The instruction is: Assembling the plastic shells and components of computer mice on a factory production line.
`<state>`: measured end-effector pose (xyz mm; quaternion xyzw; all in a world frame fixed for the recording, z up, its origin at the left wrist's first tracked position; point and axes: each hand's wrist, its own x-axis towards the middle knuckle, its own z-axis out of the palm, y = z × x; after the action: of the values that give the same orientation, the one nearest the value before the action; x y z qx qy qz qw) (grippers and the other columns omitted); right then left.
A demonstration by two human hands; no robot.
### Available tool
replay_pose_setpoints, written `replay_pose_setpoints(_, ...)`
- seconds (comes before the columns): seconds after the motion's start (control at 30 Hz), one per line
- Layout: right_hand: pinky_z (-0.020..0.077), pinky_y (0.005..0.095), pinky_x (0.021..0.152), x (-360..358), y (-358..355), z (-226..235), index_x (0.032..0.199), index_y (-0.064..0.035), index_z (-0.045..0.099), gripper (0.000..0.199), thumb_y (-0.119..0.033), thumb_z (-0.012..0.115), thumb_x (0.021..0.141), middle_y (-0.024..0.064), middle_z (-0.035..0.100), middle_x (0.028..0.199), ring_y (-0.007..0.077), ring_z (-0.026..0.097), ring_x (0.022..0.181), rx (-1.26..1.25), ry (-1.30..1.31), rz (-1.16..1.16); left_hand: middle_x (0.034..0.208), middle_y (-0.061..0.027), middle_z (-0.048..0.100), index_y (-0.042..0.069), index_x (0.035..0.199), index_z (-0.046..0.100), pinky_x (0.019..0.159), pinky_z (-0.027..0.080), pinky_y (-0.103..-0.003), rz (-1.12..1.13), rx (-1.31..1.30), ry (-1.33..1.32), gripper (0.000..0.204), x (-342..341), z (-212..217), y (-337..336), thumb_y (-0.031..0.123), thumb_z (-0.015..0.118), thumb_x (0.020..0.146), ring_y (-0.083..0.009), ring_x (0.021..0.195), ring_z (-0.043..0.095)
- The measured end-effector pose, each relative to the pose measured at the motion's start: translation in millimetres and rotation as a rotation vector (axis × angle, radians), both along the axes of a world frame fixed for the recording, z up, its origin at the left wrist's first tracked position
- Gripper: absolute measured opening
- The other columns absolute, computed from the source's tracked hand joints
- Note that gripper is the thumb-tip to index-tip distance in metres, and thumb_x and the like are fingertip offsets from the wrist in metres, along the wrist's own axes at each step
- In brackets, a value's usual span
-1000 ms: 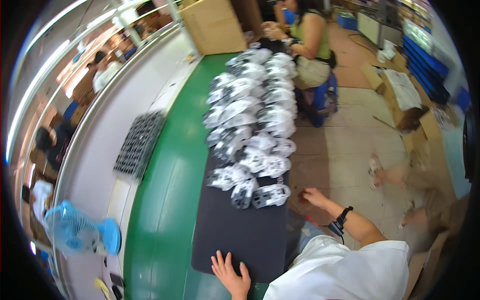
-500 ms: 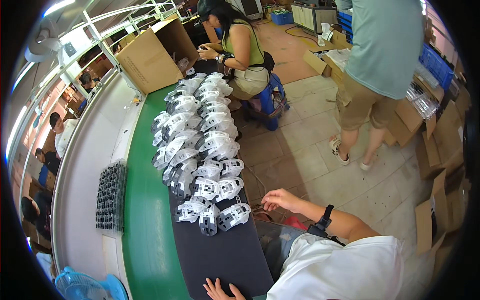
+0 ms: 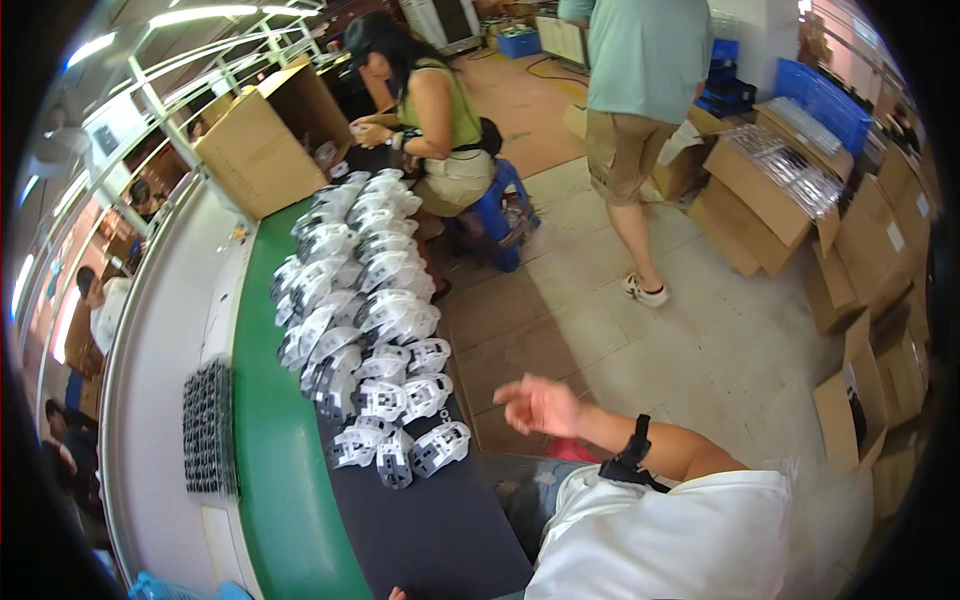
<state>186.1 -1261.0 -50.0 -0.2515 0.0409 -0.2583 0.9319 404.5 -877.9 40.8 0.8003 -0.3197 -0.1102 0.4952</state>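
The white plastic parts [image 3: 400, 455] lie in a long heap on the black mat [image 3: 440, 530] along the tabletop [image 3: 270, 480]. Just right of the heap's near end, off the mat's edge, the right hand [image 3: 538, 405] hovers with a released grip, fingers loosely spread, holding nothing. At the mat's near end, only the left hand's fingertips [image 3: 398, 594] show; its grip cannot be told. A black tray [image 3: 208, 430] lies left of the heap.

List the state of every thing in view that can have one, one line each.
right hand: open, empty, blurred, raised beside the table edge.
left hand: only fingertips show at the lower edge, on the black mat.
white plastic parts: piled in rows along the mat.
large cardboard box: open, standing at the far end.
blue stool: occupied by a seated person.
black tray: lying flat, filled.
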Motion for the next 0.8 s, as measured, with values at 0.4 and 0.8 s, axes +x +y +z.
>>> replay_pose_setpoints(0.4, 0.0499, 0.0346, 0.059, 100.1, 119.4, 51.1, 0.107, -0.0116, 0.064, 0.024, -0.028, 0.058, 0.091, 0.0066, 0.068, 0.078, 0.0227, 0.065, 0.066, -1.474, 0.077, 0.624, 0.073, -0.0057, 0.057, -0.002, 0.083, 0.062, 0.065, 0.042, -0.029, 0.596, 0.217, -0.194, 0.024, 137.4, 61.7, 147.5, 0.022, 0.063, 0.088, -0.0146, 0.069, 0.052)
replay_pose_setpoints(0.8, 0.0431, 0.0188, 0.043, 142.3, 179.8, 67.6, 0.081, 0.0000, 0.066, 0.007, -0.005, 0.061, 0.083, 0.0053, 0.062, 0.056, 0.0082, 0.060, 0.048, -1.517, 0.250, 0.362, 0.107, -0.0239, 0.064, 0.001, 0.104, 0.065, 0.088, 0.050, -0.045, 0.930, 1.031, -0.160, 0.049, 312.8, 57.9, 269.0, 0.043, 0.063, 0.079, -0.0368, 0.100, 0.062)
